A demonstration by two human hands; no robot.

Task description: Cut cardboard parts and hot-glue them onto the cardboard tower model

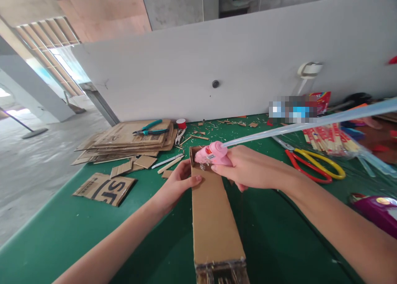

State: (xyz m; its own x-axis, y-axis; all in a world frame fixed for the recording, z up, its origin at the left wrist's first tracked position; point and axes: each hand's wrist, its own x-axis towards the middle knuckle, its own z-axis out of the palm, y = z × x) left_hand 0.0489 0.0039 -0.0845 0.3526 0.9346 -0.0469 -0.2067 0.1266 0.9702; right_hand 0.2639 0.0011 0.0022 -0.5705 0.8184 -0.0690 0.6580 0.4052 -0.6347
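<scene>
glue gun (212, 153): one, pink plastic, nozzle at far end of one long brown cardboard box (214, 217) | right hand (248, 168): closed round gun, clear glue stick (310, 124) jutting toward 2 o'clock | left hand (176, 184): fingers curled on box's left edge | scissors (313, 162): one pair, red-yellow handles, 3 o'clock | flat cardboard stack (124, 141), 10 o'clock | green table (62, 242)

Matt brown cardboard box (214, 217) (rough-edged), glossy pink plastic glue gun (212, 153)
</scene>
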